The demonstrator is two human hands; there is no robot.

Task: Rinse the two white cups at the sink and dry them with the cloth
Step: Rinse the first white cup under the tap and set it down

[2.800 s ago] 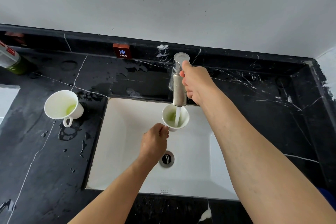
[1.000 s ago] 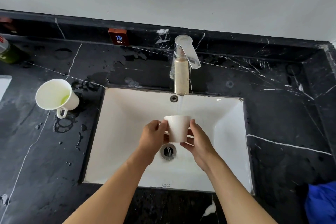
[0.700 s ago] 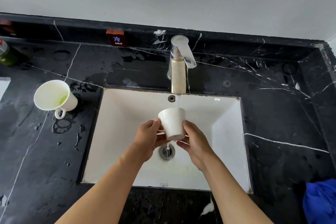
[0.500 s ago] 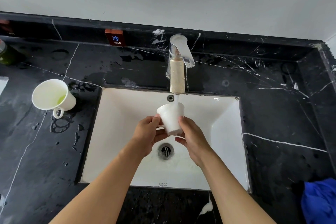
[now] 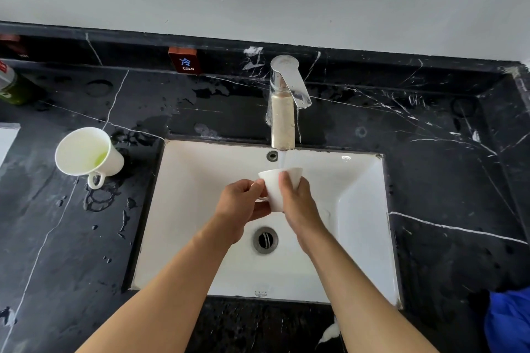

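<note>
Both hands hold one white cup [image 5: 275, 189] over the white sink [image 5: 195, 209], right under the tap's [image 5: 282, 112] running stream. My left hand [image 5: 241, 206] pinches the cup's handle. My right hand [image 5: 298, 203] wraps the cup's side, thumb at the rim. Water falls into the cup's mouth. The second white cup [image 5: 86, 155] stands on the wet black counter to the left, with green liquid at its bottom. A blue cloth [image 5: 507, 321] lies at the lower right edge.
The black marble counter [image 5: 71, 238] is spotted with water around the left cup. A red COLD sign [image 5: 185, 61] sits on the back ledge. A green bottle [image 5: 11, 86] stands at the far left. The drain [image 5: 265, 239] lies below the hands.
My right hand left the tap lever and joined my left hand on the cup. The cup was tipped to pour out, then raised upright under the stream.
</note>
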